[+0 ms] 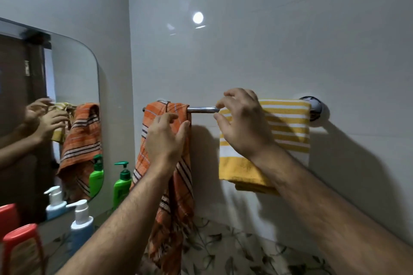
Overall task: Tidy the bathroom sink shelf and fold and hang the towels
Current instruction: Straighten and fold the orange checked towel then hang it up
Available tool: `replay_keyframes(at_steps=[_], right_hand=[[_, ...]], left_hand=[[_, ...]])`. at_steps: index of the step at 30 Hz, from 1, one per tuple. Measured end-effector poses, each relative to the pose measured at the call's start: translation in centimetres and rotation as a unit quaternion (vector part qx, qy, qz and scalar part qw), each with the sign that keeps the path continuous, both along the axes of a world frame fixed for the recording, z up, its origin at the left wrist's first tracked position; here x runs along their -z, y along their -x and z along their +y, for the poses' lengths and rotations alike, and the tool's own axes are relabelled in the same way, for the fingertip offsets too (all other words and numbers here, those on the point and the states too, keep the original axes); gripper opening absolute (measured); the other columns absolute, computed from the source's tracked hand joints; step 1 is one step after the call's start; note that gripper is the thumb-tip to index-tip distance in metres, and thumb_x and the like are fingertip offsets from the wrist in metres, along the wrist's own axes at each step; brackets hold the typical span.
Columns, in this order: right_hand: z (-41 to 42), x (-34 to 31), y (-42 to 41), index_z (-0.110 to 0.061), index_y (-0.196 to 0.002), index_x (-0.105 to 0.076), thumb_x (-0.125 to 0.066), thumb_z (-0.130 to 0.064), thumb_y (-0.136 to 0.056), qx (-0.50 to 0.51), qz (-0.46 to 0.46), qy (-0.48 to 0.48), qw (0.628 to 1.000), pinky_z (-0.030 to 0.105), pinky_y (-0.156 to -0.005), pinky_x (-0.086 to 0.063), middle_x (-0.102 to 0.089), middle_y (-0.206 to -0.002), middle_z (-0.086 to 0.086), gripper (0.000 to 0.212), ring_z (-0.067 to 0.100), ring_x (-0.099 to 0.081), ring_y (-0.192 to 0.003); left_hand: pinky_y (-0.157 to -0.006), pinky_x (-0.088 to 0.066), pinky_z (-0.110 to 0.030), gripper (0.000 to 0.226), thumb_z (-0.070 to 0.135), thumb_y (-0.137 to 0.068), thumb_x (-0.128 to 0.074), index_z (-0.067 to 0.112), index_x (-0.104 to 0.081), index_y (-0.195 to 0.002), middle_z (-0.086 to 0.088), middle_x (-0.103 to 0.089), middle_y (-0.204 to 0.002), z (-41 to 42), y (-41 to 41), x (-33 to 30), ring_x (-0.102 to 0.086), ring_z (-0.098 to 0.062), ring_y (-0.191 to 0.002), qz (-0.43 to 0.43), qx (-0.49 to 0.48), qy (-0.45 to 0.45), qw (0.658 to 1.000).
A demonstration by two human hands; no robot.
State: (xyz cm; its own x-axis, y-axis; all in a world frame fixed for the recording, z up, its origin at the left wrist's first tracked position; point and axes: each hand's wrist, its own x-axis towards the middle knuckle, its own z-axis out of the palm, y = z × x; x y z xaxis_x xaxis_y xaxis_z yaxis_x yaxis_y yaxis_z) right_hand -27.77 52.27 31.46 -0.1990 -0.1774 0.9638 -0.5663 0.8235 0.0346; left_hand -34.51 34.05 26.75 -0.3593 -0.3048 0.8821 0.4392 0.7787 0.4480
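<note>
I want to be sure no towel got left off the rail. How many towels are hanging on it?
2. The orange plaid towel hangs at the bar's left end, under the left hand. The yellow striped towel hangs folded at the right end, under the right hand. The mirror merely reflects them.

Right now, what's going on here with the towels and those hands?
A person is hanging towels on a chrome towel bar. The left hand is open in front of the orange plaid towel, which hangs long and bunched. The right hand is at the left edge of the folded yellow striped towel, fingers loosely spread, not clearly gripping. On the shelf by the mirror stand a green pump bottle and a blue one.
</note>
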Motion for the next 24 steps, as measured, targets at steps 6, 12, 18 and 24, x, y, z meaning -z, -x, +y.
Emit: replay_keyframes(at_steps=[6, 12, 18, 24], right_hand=[[-4.0, 0.0, 1.6, -0.012, -0.102, -0.07, -0.072, -0.024, -0.084, -0.115, -0.201, 0.04, 0.972, 0.023, -0.086, -0.044, -0.067, -0.106, 0.008, 0.021, 0.022, -0.062, -0.102], [-6.1, 1.6, 2.7, -0.011, -0.123, -0.058, -0.07, -0.028, -0.086, -0.153, -0.321, 0.092, 0.93, 0.038, -0.095, -0.051, -0.064, -0.119, 0.009, 0.042, 0.024, -0.064, -0.105], [-6.6, 2.8, 3.5, -0.013, -0.136, -0.048, -0.06, -0.046, -0.092, -0.157, -0.388, 0.16, 0.894, 0.036, -0.102, -0.046, -0.057, -0.131, 0.004, 0.056, 0.021, -0.055, -0.12], [-7.5, 3.4, 5.4, -0.011, -0.121, -0.062, -0.065, -0.081, -0.057, -0.27, -0.398, 0.299, 0.824, 0.042, -0.099, -0.052, -0.073, -0.11, 0.005, 0.095, 0.021, -0.069, -0.103]], left_hand=[[-0.089, -0.046, -0.049, 0.07, 0.066, -0.074, -0.067, 0.017, -0.051, -0.121, -0.009, -0.055, -0.118, -2.3, 2.2, 1.1, -0.054, -0.03, -0.11, -0.195, -0.139, -0.002, 0.971], [-0.079, -0.051, -0.039, 0.016, 0.023, -0.088, -0.05, 0.017, -0.056, -0.101, -0.003, -0.061, -0.09, -2.8, 2.9, 1.0, -0.06, -0.028, -0.083, -0.139, -0.011, -0.089, 0.986], [-0.053, -0.044, -0.029, 0.008, 0.016, -0.085, -0.053, 0.021, -0.057, -0.09, 0.002, -0.059, -0.067, -1.3, -0.6, 1.6, -0.055, -0.017, -0.058, -0.067, 0.172, -0.108, 0.977], [-0.058, -0.049, -0.034, 0.011, 0.022, -0.078, -0.052, 0.02, -0.058, -0.087, -0.002, -0.064, -0.071, 0.4, -4.6, 4.3, -0.059, -0.021, -0.061, -0.057, 0.279, -0.05, 0.957]])
